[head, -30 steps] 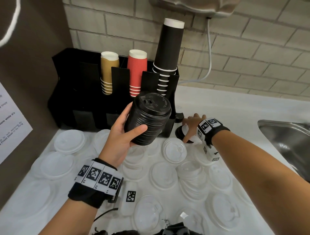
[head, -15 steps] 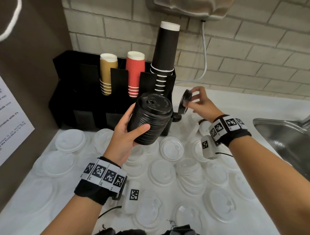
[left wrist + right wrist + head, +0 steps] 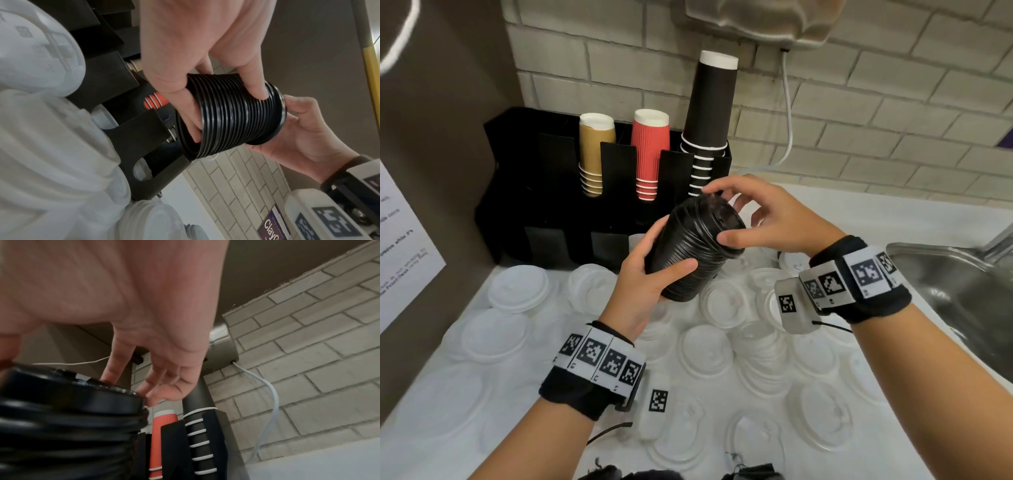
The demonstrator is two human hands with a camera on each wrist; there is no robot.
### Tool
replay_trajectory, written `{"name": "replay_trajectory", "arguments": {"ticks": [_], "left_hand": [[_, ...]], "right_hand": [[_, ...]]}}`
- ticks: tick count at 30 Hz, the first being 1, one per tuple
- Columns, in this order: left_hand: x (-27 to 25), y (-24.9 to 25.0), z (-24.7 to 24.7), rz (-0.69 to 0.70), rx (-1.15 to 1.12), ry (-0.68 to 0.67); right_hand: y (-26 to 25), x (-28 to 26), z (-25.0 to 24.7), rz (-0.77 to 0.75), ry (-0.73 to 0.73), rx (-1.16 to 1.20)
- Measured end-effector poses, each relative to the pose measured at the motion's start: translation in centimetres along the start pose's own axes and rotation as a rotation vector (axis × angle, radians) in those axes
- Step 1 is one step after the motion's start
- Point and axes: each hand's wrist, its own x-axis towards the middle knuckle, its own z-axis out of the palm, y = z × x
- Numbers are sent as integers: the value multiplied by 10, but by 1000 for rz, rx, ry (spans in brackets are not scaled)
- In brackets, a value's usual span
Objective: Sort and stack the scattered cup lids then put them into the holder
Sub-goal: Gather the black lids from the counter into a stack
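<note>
The black holder (image 3: 558, 192) at the left held 3 cup stacks: 1 tan (image 3: 595, 154), 1 red (image 3: 649, 150), 1 tall black (image 3: 709, 113). No lids showed in its lower openings, so by my judgement the loading step had not begun.

In front, the left hand (image 3: 643, 281) gripped 1 stack of black lids (image 3: 695, 250) in mid-air above the counter, fingers and thumb wrapped round its side. I could not count its lids exactly; well over 10 rims showed.

The right hand (image 3: 767, 219) hovered over the top lid, fingertips (image 3: 107, 378) touching its top and rim, thumb at the near edge, apparently seating it.

Roughly 20 white lids (image 3: 517, 287) lay scattered on the counter (image 3: 424, 442), unsorted, some in low piles. That left most of the job.
</note>
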Motion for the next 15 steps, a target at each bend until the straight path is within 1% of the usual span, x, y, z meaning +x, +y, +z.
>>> {"name": "replay_trajectory", "arguments": {"ticks": [3, 9, 15], "left_hand": [[1, 1, -1, 4, 32, -2], [3, -1, 0, 7, 86, -36], [4, -2, 1, 3, 81, -29]], "right_hand": [[-1, 4, 1, 10, -9, -45], [-6, 13, -6, 14, -144, -65], [-4, 16, -11, 21, -200, -52]]}}
